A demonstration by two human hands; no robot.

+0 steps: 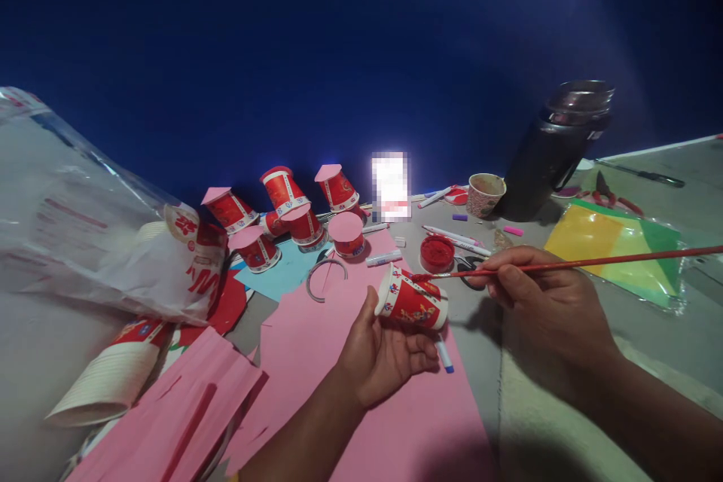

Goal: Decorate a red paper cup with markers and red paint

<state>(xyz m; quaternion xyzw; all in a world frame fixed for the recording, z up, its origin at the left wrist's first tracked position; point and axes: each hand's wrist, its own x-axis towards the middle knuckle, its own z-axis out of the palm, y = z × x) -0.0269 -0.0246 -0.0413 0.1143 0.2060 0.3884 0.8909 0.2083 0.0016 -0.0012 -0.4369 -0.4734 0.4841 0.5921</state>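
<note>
My left hand (pixel 384 358) holds a red paper cup (pixel 415 301) on its side, its white rim toward the left, with the thumb at the rim and the fingers underneath. In my right hand (pixel 542 301) is a long red paintbrush (pixel 599 260), pinched near its front. The red bristles touch the upper side of the cup. Just behind the cup stands an open pot of red paint (pixel 437 251). Below both lies a sheet of pink paper (pixel 333 361), with a marker (pixel 444 354) beside my left fingertips.
Several red cups topped with pink paper (pixel 301 224) stand at the back left. A dark flask (pixel 542 158), a small paper cup (pixel 486 194), pliers (pixel 607 192) and a packet of coloured paper (pixel 618 252) are right. A plastic bag (pixel 96 218) and stacked cups (pixel 107 373) lie left.
</note>
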